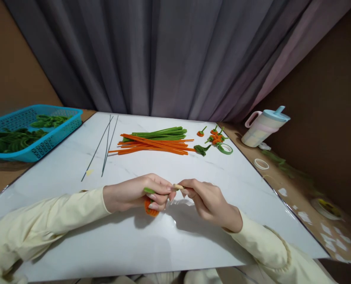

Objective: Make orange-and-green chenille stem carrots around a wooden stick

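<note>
Orange coil point(151, 209) of fuzzy craft wire sits low in the centre of the frame, tucked under the curled fingers of the left hand point(136, 194), with a short green piece point(149, 190) showing just above it between thumb and forefinger. That hand is closed snugly around both, which keeps the soft wire from unwinding. The right hand point(206, 200) meets it from the right side, its fingers pinched shut on a thin pale stick point(178, 187) whose tip points at the left fingertips; the coil seems to be wound on that stick, though the fingers hide the join. Both wrists rest on the white board point(175, 244), probably to steady such small work.

Further up the frame, near the middle, lie loose orange wires point(154, 146) and green wires point(160, 133) in a bundle, laid out straight within reach. Left of them are a few thin dark stems point(104, 148). To the right of the bundle are small finished orange pieces point(215, 138) and a roll of green tape point(225, 148). A blue basket point(59, 132) of green leaf shapes stands at the upper left, and a pale jug point(264, 127) with a blue lid at the upper right, off the board.
</note>
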Demonstrator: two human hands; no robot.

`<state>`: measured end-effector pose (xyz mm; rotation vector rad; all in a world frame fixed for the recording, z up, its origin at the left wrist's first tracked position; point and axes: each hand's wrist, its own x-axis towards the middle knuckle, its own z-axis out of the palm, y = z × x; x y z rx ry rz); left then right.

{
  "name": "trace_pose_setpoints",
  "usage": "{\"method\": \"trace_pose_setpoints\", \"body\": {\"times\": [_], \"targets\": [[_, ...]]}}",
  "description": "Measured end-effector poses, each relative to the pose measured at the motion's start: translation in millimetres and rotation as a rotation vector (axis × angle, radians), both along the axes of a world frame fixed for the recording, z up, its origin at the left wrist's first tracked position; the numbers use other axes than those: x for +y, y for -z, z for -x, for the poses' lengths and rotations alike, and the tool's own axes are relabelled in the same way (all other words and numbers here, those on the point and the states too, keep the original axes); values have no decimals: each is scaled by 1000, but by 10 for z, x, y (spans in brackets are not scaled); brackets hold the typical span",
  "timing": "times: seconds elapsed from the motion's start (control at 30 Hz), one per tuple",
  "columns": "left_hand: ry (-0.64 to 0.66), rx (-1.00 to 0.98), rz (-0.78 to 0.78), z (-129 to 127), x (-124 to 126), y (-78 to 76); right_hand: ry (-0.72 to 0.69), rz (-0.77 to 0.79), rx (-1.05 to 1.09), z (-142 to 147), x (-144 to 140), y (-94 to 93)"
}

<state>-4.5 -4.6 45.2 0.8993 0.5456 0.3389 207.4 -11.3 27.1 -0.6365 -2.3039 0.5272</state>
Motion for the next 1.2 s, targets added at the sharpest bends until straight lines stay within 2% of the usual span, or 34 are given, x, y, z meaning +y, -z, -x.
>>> {"method": "trace_pose_setpoints", "body": {"times": [0.1,0.23,0.3,0.47,0.53,0.57,0.7,0.73,0.8,0.87,0.97,1.03,1.1,1.2], "targets": [[0,85,-13,-12,14,-37,-24,268,43,0,34,-53],[27,113,-43,-12,49,-62,-114,841,197,8,90,-112],[33,120,-115,6,71,-80,-138,1057,297,5,110,-124],[85,326,-475,59,95,-170,-164,1295,401,-10,147,-102],[68,466,-685,61,75,-184,-162,1365,418,-7,171,-73],[45,538,-845,57,57,-179,-156,1402,428,-2,184,-56],[-15,735,-1664,43,-41,-99,-129,1515,495,24,220,2],[-2,757,-1793,43,-61,-75,-129,1516,506,28,222,7],[7,779,-1905,49,-84,-38,-132,1477,493,28,222,3],[-33,761,-1887,57,-78,-22,-148,1418,456,18,223,-15],[-102,665,-1718,61,-39,-41,-206,1338,441,-4,228,-40],[-138,609,-1524,51,-15,-74,-262,1304,445,-9,225,-39],[-170,570,-1267,33,-5,-110,-322,1299,446,2,212,-20],[-169,483,-945,2,-6,-145,-365,1323,473,43,176,22]]}}
